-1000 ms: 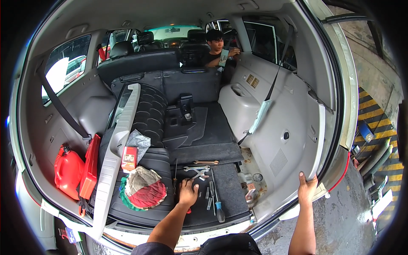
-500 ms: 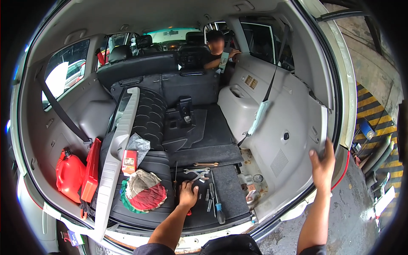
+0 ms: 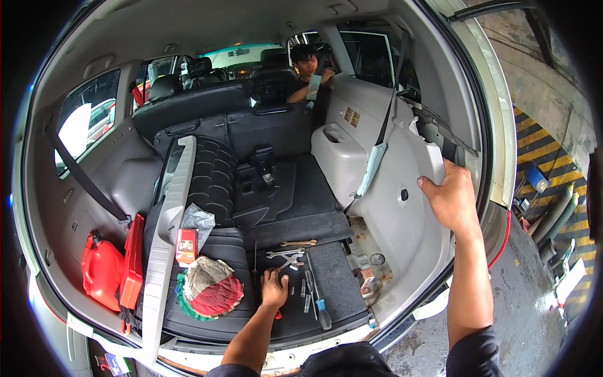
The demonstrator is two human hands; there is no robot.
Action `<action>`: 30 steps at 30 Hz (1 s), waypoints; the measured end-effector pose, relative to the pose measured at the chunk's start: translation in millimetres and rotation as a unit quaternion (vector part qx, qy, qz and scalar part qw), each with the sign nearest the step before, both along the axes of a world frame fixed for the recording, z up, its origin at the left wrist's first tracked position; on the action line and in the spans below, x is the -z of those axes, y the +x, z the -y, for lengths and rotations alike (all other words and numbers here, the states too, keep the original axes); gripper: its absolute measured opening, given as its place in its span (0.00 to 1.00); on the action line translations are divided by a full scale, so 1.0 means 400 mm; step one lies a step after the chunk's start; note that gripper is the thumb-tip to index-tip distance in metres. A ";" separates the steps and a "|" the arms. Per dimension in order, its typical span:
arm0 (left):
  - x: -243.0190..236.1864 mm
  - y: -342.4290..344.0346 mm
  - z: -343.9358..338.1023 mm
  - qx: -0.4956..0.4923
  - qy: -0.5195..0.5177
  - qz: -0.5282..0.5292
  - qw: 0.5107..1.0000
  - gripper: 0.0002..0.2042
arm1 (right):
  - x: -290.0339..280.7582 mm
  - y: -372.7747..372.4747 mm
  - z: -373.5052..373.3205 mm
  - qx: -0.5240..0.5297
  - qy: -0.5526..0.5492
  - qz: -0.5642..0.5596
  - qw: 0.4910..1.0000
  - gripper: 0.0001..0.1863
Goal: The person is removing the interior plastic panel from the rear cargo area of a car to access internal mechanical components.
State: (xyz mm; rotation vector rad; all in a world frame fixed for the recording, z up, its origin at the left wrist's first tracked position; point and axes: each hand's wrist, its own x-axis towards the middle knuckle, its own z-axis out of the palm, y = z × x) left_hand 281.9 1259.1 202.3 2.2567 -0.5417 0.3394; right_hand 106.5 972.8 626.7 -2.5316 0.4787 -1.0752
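My right hand (image 3: 453,198) grips the rear edge of the large grey interior trim panel (image 3: 389,169), thumb on its inner face and fingers behind it. This edge stands away from the car body, and a gap with bare metal (image 3: 433,133) shows behind its upper part. My left hand (image 3: 274,289) rests, fingers apart, on the dark cargo floor. Just beyond it lie open-end wrenches (image 3: 290,258). To its right are a screwdriver (image 3: 323,314) with a blue and black handle and several small sockets (image 3: 306,300).
A seat belt (image 3: 387,116) with a pale mask-like cloth runs across the panel. A person (image 3: 306,72) stands at the far side door. On the left are a long grey trim strip (image 3: 168,239), a multicoloured cloth (image 3: 213,288), a red box (image 3: 187,245) and a red jug (image 3: 102,267).
My right hand has moved inward and taken hold of the panel's edge, which has come away from the body and opened a gap. My left hand stays by the wrenches.
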 end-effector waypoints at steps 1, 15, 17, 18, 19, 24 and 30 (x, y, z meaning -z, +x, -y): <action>-0.002 0.000 0.000 0.001 0.002 0.000 1.000 0.20 | 0.001 0.000 0.002 -0.005 0.030 0.002 1.000 0.20; -0.018 0.001 -0.009 0.009 0.018 0.009 1.000 0.20 | -0.131 0.059 0.084 0.000 -0.027 0.051 0.998 0.15; -0.021 0.004 -0.008 0.020 0.012 0.009 1.000 0.20 | -0.111 0.044 0.081 -0.006 -0.013 0.052 0.999 0.17; -0.019 0.006 -0.010 0.020 0.014 0.012 1.000 0.20 | -0.089 0.042 0.087 -0.006 -0.046 0.062 0.997 0.17; -0.019 0.007 -0.010 0.019 0.019 0.013 1.000 0.20 | -0.072 0.038 0.088 -0.006 -0.080 0.073 0.994 0.18; -0.029 0.012 -0.002 0.030 0.026 0.012 0.999 0.21 | 0.028 0.006 0.055 0.006 -0.059 0.062 0.996 0.17; -0.064 0.017 -0.021 0.032 0.060 -0.033 0.997 0.23 | 0.102 0.021 -0.037 -0.054 -0.060 0.062 0.995 0.21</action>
